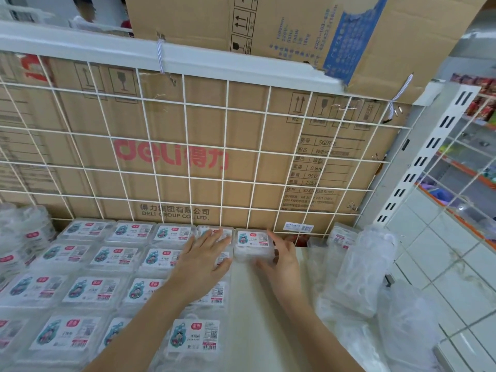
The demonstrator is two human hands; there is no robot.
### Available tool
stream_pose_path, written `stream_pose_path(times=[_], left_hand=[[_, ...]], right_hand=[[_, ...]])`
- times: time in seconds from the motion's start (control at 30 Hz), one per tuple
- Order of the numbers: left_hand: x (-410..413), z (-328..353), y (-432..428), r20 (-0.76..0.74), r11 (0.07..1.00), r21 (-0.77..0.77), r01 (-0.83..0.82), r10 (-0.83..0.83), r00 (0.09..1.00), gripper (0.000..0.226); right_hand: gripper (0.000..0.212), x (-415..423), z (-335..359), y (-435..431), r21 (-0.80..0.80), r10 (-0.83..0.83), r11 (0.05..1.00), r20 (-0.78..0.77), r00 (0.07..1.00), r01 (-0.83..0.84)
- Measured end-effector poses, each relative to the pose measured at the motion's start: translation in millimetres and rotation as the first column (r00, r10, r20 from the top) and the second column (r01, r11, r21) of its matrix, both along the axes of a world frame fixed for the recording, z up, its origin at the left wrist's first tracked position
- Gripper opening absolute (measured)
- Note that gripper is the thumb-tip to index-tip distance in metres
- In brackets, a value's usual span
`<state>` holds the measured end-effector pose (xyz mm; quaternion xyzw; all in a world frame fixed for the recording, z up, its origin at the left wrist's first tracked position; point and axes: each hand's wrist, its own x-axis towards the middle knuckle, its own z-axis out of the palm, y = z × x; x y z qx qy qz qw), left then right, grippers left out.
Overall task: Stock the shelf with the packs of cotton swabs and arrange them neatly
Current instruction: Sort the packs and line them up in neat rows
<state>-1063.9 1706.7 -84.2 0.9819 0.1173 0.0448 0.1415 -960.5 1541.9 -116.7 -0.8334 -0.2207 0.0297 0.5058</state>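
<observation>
Several clear plastic packs of cotton swabs (118, 255) with white and teal labels lie in rows on the white shelf (257, 304). My left hand (204, 261) rests flat with spread fingers on the packs at the right end of the back rows. My right hand (279, 257) holds one pack (253, 244) by its right side, at the back of the shelf against the wire grid. That pack sits just right of the rows, with bare shelf in front of it.
A white wire grid (188, 135) backed by cardboard boxes (171, 157) closes the shelf's rear. Crumpled clear plastic wrapping (365, 269) with more packs lies at the right end. A slotted white upright (426, 157) stands right; a tiled floor lies beyond it.
</observation>
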Motion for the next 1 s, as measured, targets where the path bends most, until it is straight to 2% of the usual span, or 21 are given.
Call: stream_pose_path(times=[0.13,0.4,0.6,0.9,1.0], left_hand=[[-0.1,-0.7,-0.2,-0.001,1.000,-0.008,-0.004,0.004,1.000,0.095],[0.1,-1.2,-0.2,-0.005,1.000,-0.002,-0.005,0.005,1.000,0.096],[0.0,-0.9,0.2,-0.009,1.000,-0.007,-0.007,0.007,1.000,0.097],[0.4,-2.9,2.1,-0.013,1.000,-0.001,-0.007,0.007,1.000,0.097],[1.0,-2.9,3.3,-0.010,1.000,-0.020,-0.002,0.002,1.000,0.097]], right_hand=[[0.069,0.3,1.5,4.4,-0.028,-0.013,1.000,-0.004,1.000,0.013],[0.078,-5.2,-8.0,20.1,-0.107,-0.112,0.987,0.112,0.987,0.124],[0.084,-7.1,-8.7,22.1,-0.214,-0.079,0.969,0.201,0.976,0.123],[0.092,-12.8,-1.0,23.1,-0.306,-0.037,0.948,0.178,0.983,0.091],[0.089,-21.7,6.9,17.7,-0.286,-0.040,0.952,0.246,0.969,0.112]])
